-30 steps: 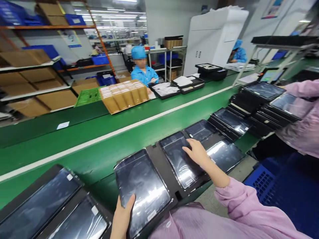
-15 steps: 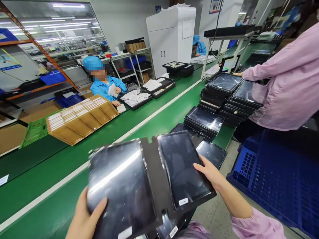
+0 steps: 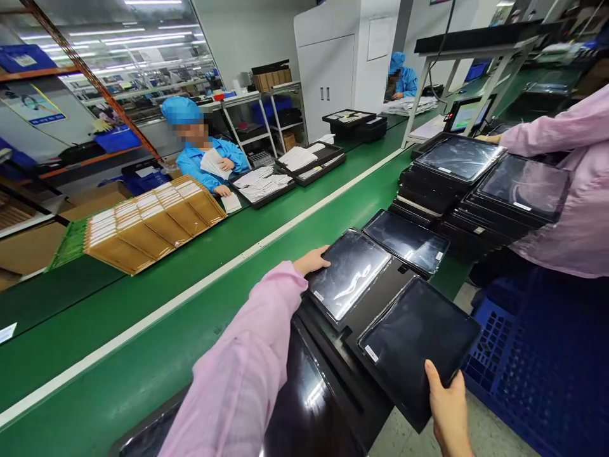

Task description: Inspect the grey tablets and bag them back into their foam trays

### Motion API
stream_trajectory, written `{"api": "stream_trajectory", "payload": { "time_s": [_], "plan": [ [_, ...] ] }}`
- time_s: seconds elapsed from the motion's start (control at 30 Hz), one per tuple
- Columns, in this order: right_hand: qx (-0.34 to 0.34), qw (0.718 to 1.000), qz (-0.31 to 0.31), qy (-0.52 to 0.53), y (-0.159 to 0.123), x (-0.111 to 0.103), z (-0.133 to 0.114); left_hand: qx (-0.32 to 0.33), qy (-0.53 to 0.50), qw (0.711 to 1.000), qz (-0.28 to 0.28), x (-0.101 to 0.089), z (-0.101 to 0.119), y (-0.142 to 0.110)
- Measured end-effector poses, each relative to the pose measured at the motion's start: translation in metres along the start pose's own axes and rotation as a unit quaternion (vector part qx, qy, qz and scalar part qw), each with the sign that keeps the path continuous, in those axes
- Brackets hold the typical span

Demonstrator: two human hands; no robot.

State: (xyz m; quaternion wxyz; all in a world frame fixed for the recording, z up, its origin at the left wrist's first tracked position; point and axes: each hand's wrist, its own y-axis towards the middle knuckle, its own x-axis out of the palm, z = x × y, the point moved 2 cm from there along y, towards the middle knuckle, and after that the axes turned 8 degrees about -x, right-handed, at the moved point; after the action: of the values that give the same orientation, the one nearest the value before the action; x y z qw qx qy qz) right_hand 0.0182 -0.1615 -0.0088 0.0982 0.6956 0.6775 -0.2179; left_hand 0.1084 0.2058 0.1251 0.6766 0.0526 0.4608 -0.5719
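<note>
The L hand [image 3: 313,261] has the far L edge of a dark tray [image 3: 367,299]; its thumb is on top, & the fingers are part closed on the edge, but can't tell how far they go under. The R hand [image 3: 448,403] has the near R edge of the same tray, thumb on top, w/ the other fingers bent round the side, so it's part closed on it too. 2 flat black screens sit on the tray side by side: the L screen [image 3: 349,273] has a bright shine, the R screen [image 3: 421,327] is mostly dark. Each has a small white tag nr its low L corner. The tray is in front of the person, by the near edge of the green surface [image 3: 143,381]; can't tell if it rests on what's under it. Below it, to the L, is a big dark screen [image 3: 309,400], part hid by the pink sleeve [image 3: 238,368]. Just past the tray lies a far screen [image 3: 406,238]. More R there are 2 tall piles [image 3: 459,158] w/ screens on top, next to a person in pink [image 3: 556,247]. A blue crate [image 3: 537,374] is on the R. Across the way, a person in blue [image 3: 188,164] has white papers [image 3: 216,164], nr a brown box [image 3: 162,231].
</note>
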Motion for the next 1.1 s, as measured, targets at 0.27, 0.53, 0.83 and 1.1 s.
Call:
{"api": "stream_trajectory", "payload": {
  "time_s": [0.27,0.53,0.83,1.1],
  "plan": [
    [-0.091,0.968,0.055,-0.228,-0.002,-0.017,-0.009,-0.029,0.028,0.998,0.045,0.030,-0.034,-0.071],
    [-0.414,0.876,-0.177,-0.172,-0.024,0.043,-0.112,-0.229,-0.137,0.899,0.348,-0.011,-0.191,-0.375],
    [-0.633,0.578,-0.490,-0.158,-0.167,0.194,-0.209,-0.267,-0.294,0.869,0.294,0.156,-0.253,-0.500],
    [-0.580,0.612,-0.483,-0.237,-0.204,0.250,-0.211,-0.202,-0.448,0.807,0.329,0.177,-0.276,-0.463]
  ]
}}
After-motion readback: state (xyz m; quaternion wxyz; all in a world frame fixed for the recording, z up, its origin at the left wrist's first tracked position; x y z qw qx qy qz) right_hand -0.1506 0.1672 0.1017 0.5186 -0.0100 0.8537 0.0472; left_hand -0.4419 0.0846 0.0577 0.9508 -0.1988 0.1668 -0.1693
